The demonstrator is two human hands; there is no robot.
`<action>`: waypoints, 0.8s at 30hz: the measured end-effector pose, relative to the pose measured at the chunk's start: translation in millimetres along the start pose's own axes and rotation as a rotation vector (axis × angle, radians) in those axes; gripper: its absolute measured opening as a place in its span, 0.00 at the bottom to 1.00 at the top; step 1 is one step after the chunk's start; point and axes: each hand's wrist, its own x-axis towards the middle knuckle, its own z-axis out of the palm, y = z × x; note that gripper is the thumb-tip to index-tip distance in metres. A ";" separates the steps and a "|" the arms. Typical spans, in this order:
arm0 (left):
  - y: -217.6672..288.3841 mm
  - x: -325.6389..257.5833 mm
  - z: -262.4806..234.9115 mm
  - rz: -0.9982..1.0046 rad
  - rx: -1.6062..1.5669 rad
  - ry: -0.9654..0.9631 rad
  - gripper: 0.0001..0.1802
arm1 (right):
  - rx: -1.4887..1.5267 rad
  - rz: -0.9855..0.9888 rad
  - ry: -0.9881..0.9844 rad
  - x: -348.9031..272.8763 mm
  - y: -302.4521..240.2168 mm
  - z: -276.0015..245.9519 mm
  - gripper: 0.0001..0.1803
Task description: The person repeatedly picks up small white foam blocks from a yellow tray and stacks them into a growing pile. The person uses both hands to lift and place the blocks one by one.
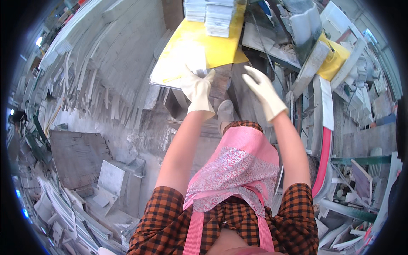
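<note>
Nearest me is the pink apron (231,168), with one shoe (225,111) beyond it. I have the gloved right hand (263,90) in the air, fingers loosely apart and holding nothing. The gloved left hand (198,90) is at the table's near edge; glare hides its fingertips, so I can't tell whether they pinch the white piece (198,59) just beyond. That lies on the yellow sheet (208,39), and white stacks (218,21) stand farthest.

Gloved up at the yellow sheet (227,47)

Left hand (198,90) sits at its near edge, too washed out to tell if it's gripping anything. Right hand (262,91) hangs off to the side, fingers spread. White stacks (219,24) sit farther up.
</note>
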 end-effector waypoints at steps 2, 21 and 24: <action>-1.8 -0.7 8.9 0.105 0.089 0.070 0.54 | 0.028 0.063 0.042 -44.4 25.2 -57.7 0.29; -68.5 79.8 -11.2 0.138 -0.169 -0.312 0.36 | -1.068 0.102 0.690 -283.8 121.0 -284.8 0.25; -67.2 66.2 -6.2 0.165 -0.182 -0.213 0.39 | -1.270 0.234 0.450 -259.9 115.0 -286.9 0.32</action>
